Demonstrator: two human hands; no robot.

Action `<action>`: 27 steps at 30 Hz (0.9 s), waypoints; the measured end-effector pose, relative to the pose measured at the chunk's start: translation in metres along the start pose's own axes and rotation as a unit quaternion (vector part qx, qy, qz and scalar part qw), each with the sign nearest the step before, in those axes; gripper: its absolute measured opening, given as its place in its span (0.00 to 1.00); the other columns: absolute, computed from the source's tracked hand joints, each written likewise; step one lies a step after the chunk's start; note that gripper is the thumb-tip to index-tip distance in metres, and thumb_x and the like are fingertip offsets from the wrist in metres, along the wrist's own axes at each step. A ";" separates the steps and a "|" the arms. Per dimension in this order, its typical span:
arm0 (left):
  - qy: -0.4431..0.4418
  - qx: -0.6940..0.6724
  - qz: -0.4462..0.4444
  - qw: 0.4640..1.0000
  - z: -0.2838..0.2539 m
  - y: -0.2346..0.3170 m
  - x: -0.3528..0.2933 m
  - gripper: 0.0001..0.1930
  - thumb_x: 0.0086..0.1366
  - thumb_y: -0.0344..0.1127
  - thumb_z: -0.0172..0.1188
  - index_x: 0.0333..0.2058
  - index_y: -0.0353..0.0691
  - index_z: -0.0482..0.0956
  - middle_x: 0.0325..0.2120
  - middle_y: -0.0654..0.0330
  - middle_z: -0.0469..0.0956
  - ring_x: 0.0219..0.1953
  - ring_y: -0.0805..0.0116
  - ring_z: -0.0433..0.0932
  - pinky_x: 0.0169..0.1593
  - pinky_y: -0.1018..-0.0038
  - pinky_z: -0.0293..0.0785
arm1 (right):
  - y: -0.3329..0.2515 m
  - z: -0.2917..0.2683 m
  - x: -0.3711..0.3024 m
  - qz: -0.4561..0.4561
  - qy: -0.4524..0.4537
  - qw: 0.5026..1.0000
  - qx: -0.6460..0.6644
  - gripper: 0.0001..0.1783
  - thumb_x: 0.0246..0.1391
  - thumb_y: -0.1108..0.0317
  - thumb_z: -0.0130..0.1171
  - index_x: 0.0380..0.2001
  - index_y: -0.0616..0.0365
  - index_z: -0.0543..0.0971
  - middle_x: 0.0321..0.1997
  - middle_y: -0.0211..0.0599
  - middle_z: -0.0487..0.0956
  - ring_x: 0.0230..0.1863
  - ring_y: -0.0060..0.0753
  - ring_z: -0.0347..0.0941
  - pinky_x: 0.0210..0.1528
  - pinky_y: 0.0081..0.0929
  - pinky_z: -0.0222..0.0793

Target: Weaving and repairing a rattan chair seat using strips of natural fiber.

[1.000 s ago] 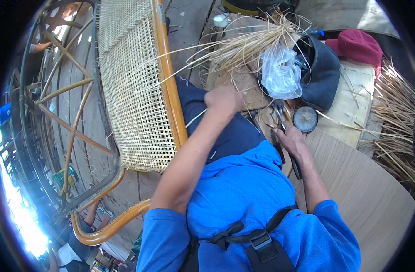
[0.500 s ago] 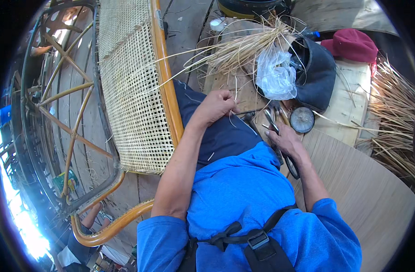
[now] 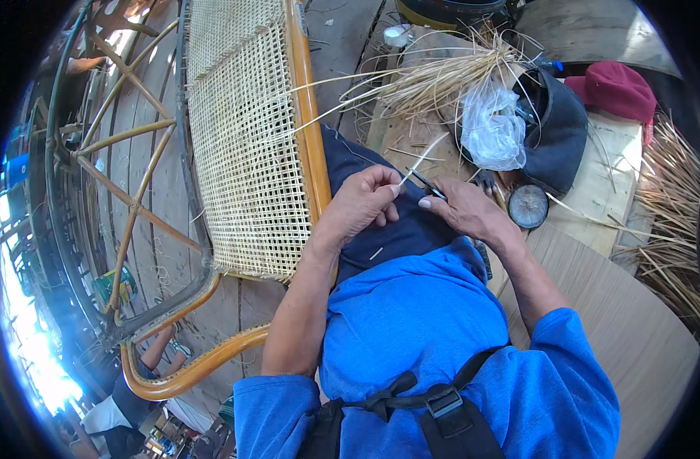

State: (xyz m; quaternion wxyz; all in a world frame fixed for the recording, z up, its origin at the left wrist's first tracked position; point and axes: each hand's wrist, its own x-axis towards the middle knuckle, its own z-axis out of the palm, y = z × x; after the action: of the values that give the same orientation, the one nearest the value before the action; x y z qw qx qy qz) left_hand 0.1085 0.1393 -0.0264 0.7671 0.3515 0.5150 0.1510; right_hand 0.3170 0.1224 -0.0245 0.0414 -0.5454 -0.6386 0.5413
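Note:
My left hand (image 3: pixel 367 200) is closed in a pinch on a short pale cane strip (image 3: pixel 426 155), which points up and to the right from the fingertips. Facing it, my right hand (image 3: pixel 466 208) grips a dark hand tool (image 3: pixel 426 183) with thin tips; the palm hides its handles, so I cannot tell if it is scissors or pliers. The tool's tips are at the strip, close to my left fingertips. Both hands are above my dark trousers (image 3: pixel 350 157). On the left stands a woven cane panel (image 3: pixel 246 153) in a brown varnished frame (image 3: pixel 313 145).
A bundle of cane strips (image 3: pixel 449 80), a clear plastic bag (image 3: pixel 491 130), a dark bag (image 3: pixel 556 130) and a round tin (image 3: pixel 528 206) lie on boards at the right. Beyond are a maroon cap (image 3: pixel 614 90) and more strips (image 3: pixel 671 206). Another person (image 3: pixel 128 398) is at lower left.
My right hand has come up and left from the board beside the tin, bringing the dark tool to the strip. The left hand has turned, and its strip now points up and right.

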 end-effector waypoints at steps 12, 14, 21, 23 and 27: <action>0.112 -0.056 0.046 0.991 0.003 -0.009 0.003 0.08 0.60 0.29 0.55 0.39 0.36 0.73 0.25 0.67 0.72 0.24 0.83 0.70 0.24 0.88 0.66 | 0.069 0.039 -0.035 0.130 0.224 0.924 -0.280 0.20 0.45 0.61 0.59 0.42 0.58 0.73 0.47 0.48 0.71 0.47 0.54 0.68 0.46 0.42 0.65; 0.142 -0.072 0.072 0.985 0.004 -0.014 0.002 0.09 0.60 0.29 0.54 0.40 0.35 0.73 0.26 0.66 0.73 0.25 0.80 0.72 0.28 0.87 0.69 | 0.053 0.034 -0.030 0.063 0.252 0.928 -0.267 0.20 0.45 0.63 0.59 0.42 0.58 0.72 0.46 0.48 0.72 0.46 0.53 0.68 0.46 0.42 0.65; 0.163 -0.133 0.051 0.976 0.001 -0.015 -0.007 0.08 0.61 0.30 0.54 0.38 0.34 0.73 0.27 0.63 0.74 0.27 0.74 0.76 0.28 0.83 0.72 | 0.052 0.045 0.071 -0.045 0.254 0.950 -0.176 0.12 0.47 0.67 0.55 0.36 0.58 0.73 0.34 0.47 0.71 0.39 0.50 0.68 0.40 0.41 0.65; 0.145 -0.172 0.031 0.974 0.001 -0.016 -0.009 0.07 0.62 0.33 0.54 0.36 0.35 0.73 0.24 0.61 0.75 0.25 0.74 0.77 0.26 0.83 0.71 | 0.058 0.043 0.077 -0.034 0.261 0.944 -0.200 0.08 0.48 0.69 0.54 0.33 0.58 0.73 0.32 0.46 0.71 0.37 0.50 0.68 0.39 0.41 0.65; 0.137 -0.135 0.027 0.981 0.005 -0.015 -0.008 0.09 0.62 0.36 0.52 0.35 0.35 0.73 0.21 0.61 0.76 0.22 0.74 0.76 0.23 0.84 0.69 | 0.064 0.033 0.059 -0.065 0.235 0.934 -0.263 0.06 0.53 0.68 0.50 0.28 0.58 0.73 0.27 0.41 0.73 0.28 0.42 0.71 0.31 0.33 0.67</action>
State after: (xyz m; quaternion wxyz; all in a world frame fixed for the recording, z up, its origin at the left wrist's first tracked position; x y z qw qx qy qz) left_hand 0.1073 0.1215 -0.0302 0.7253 0.2347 0.5802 0.2868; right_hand 0.3135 0.1335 -0.1167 0.0798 -0.6056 -0.7643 0.2066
